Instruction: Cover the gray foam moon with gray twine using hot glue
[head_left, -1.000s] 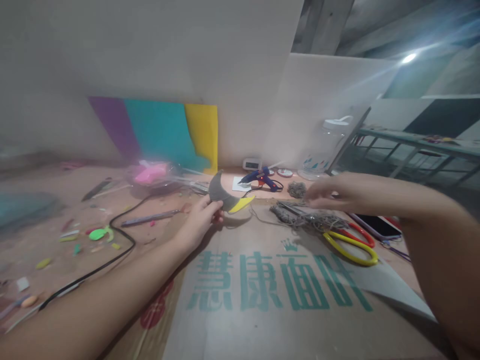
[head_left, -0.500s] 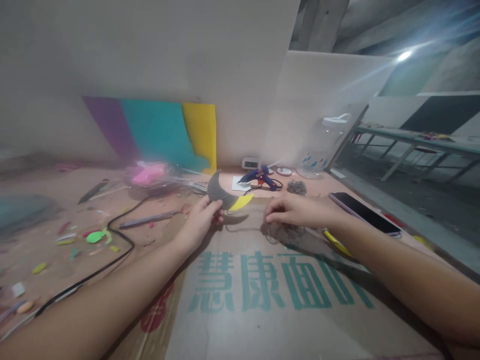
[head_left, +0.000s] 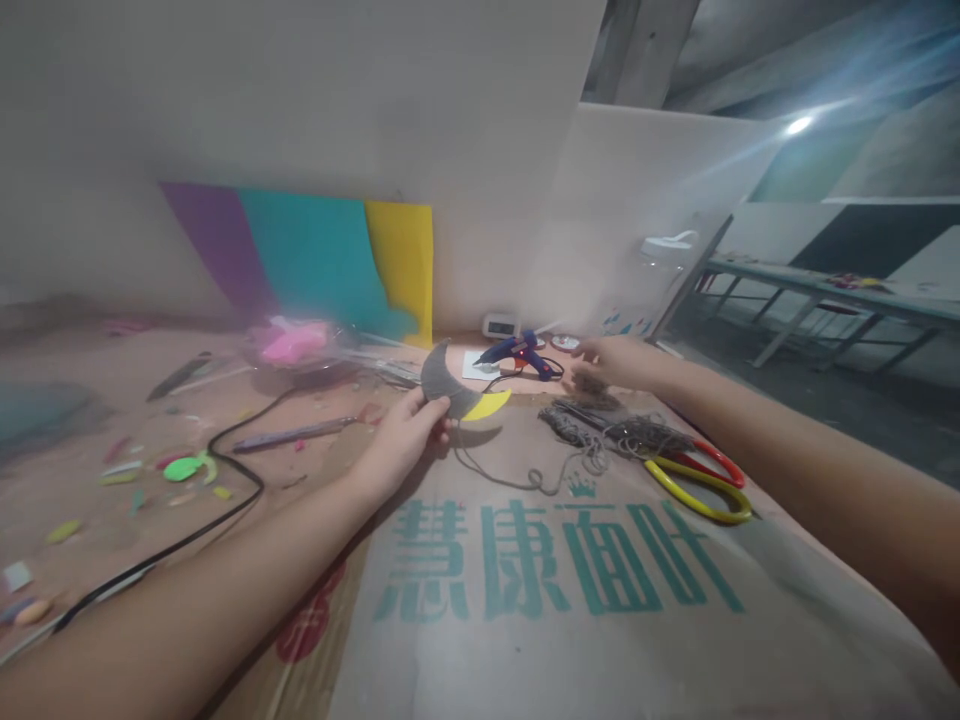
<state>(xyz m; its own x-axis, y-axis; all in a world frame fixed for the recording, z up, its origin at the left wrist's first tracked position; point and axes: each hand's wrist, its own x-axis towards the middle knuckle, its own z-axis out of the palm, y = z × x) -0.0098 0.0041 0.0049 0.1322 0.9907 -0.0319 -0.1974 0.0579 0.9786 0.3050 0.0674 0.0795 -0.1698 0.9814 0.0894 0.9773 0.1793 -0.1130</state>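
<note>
My left hand (head_left: 409,437) pinches a crescent-shaped piece (head_left: 448,383), grey with a yellow tip, and holds it just above the cardboard sheet (head_left: 540,590). My right hand (head_left: 611,362) reaches far across the table, fingers curled over a small ball of grey twine whose shape I can barely see. A tangle of grey twine (head_left: 607,432) lies on the cardboard to the right of the crescent, with a loose strand trailing toward it. A blue glue gun (head_left: 521,354) rests just left of my right hand.
Yellow-and-red scissors (head_left: 701,480) lie on the cardboard at right. Purple, teal and yellow sheets (head_left: 315,260) lean on the wall. A black cable (head_left: 217,480), a pen (head_left: 300,434), coloured scraps (head_left: 180,467) and a pink item in plastic (head_left: 296,345) litter the left.
My right hand left the twine tangle near the crescent and moved back and right to the small ball by the glue gun. The scissors and twine are uncovered. My left hand stayed put.
</note>
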